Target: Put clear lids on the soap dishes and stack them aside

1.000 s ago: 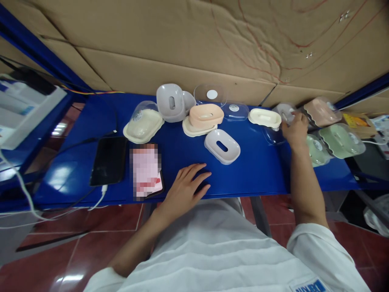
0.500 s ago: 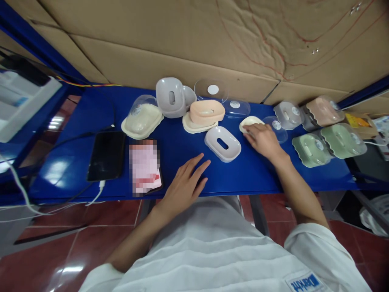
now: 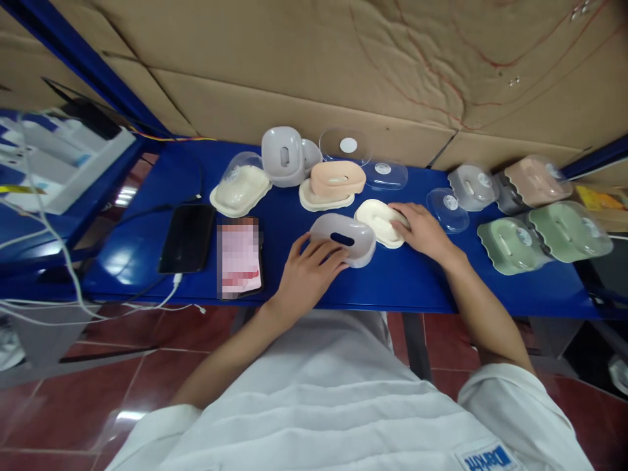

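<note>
While the left hand (image 3: 308,278), fingers bent, grasps the near rim of a pale grey oval plastic dish (image 3: 362,245), the right hand (image 3: 426,230) grips the right end of a cream oval plastic dish (image 3: 373,220) beside it; a clear plastic lid (image 3: 444,217) lies farther right on the blue table (image 3: 407,284).

Front tabletop (image 3: 407,282) free — cream tray (image 3: 377,221) behind

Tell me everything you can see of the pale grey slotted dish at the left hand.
The pale grey slotted dish is an oval with rounded ends, looks like smooth plastic, and has raised walls and one long slot through its floor. Its open side faces up. The left hand has its fingers over the near-left rim. The cream tray sits right beside it; whether they touch is unclear.
</note>
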`<state>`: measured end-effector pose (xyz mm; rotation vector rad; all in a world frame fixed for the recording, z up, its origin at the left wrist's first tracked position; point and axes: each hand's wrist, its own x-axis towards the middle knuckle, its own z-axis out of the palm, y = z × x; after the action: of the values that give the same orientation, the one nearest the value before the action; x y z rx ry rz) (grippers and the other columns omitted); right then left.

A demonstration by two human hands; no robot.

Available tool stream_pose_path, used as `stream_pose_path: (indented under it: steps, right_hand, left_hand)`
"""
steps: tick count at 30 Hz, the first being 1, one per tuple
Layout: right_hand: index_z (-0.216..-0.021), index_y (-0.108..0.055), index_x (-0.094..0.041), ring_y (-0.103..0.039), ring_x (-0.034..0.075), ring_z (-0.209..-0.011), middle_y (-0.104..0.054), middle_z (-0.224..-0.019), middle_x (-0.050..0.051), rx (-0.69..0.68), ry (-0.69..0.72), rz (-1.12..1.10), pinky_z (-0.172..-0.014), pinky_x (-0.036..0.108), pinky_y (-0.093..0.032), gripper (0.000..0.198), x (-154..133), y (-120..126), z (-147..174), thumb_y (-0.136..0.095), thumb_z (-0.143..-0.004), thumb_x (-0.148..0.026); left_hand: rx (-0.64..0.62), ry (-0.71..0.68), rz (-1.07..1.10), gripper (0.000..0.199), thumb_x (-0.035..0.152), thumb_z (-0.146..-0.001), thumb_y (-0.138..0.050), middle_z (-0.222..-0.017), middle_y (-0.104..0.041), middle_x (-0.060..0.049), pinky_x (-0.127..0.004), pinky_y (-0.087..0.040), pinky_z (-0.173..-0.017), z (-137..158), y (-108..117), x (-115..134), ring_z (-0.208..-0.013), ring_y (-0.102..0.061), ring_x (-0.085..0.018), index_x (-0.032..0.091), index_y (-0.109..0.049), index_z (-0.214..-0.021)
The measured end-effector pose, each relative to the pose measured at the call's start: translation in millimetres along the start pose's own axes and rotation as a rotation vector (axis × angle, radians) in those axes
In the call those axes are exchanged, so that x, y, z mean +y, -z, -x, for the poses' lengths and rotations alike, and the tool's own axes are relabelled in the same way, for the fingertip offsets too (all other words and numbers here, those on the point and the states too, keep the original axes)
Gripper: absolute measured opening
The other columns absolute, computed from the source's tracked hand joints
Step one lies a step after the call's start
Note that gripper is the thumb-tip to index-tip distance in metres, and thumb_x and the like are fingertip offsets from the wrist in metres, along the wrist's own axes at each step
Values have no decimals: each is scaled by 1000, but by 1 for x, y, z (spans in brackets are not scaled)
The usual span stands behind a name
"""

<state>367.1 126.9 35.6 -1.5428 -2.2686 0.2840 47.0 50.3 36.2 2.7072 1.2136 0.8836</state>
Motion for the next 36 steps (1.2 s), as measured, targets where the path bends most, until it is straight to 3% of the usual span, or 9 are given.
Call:
stream_pose_path:
  steps: [3,7,11,14,21,27,30,33,36]
  right_hand:
    - [-155,-53,-21,-71,32,-114,-71,-138,15,-7,9,-194,-103,55,-59,57,2,-12,-3,-55,-103,-44]
    - [-162,-45,-28,-73,26,-118,-62,-153,13,61,75,-358,-108,52,-58,53,-18,-14,-2,-40,-111,-43]
    - [-154,-58,-28,-52,31,-151,-53,-165,11,35,308,-182,-125,58,-43,51,-38,-9,5,-42,-112,-53]
    - [-149,-64,-20,-51,37,-151,-60,-158,16,-32,451,30,-125,61,-39,63,-52,-12,13,-59,-104,-64]
    - [-151,-60,-6,-57,34,-147,-62,-153,22,-45,540,231,-124,56,-42,49,-86,-29,30,-50,-111,-33]
    - [-162,-49,-18,-44,30,-158,-55,-163,14,-184,595,97,-132,59,-32,53,-73,-13,19,-47,-110,-28]
    - [-163,-47,-26,-47,33,-156,-54,-164,13,-29,296,123,-127,62,-38,56,-35,15,9,-47,-111,-46]
    - [-164,-45,-18,-46,47,-152,-48,-165,24,175,-324,331,-118,74,-39,70,8,37,8,-51,-106,-58]
    - [-164,-43,-12,-50,56,-144,-45,-162,32,36,-686,397,-107,80,-44,85,36,41,12,-63,-98,-63]
  left_hand:
    - [130,18,-19,16,27,-107,-66,-122,-81,-5,-49,-45,-118,-9,-6,10,-114,-75,-24,23,-73,-121]
    - [90,45,-65,20,26,-108,-62,-125,-80,-6,-50,-47,-115,-27,-19,15,-116,-74,-26,24,-73,-124]
    - [-37,20,-74,28,15,-108,-56,-137,-75,-8,-52,-45,-117,-34,-27,12,-129,-68,-29,22,-70,-130]
    - [-99,2,-37,35,13,-107,-54,-147,-69,-10,-56,-38,-125,-27,-25,8,-139,-61,-29,20,-65,-139]
    - [-127,-1,-50,38,13,-106,-55,-142,-71,-13,-54,-40,-120,-2,-5,-3,-131,-66,-29,17,-62,-144]
    - [-97,29,-54,32,15,-107,-57,-132,-75,-12,-55,-45,-111,17,-10,-7,-124,-69,-30,23,-69,-135]
    - [-23,68,-14,31,15,-104,-61,-145,-65,-18,-61,-45,-114,23,-16,-7,-140,-59,-37,23,-71,-132]
    - [28,99,109,36,14,-101,-64,-166,-41,-21,-65,-43,-122,25,-18,-9,-161,-35,-42,22,-67,-136]
    - [54,126,218,37,12,-100,-64,-170,-33,-22,-59,-46,-124,26,-19,-12,-162,-35,-38,20,-63,-136]
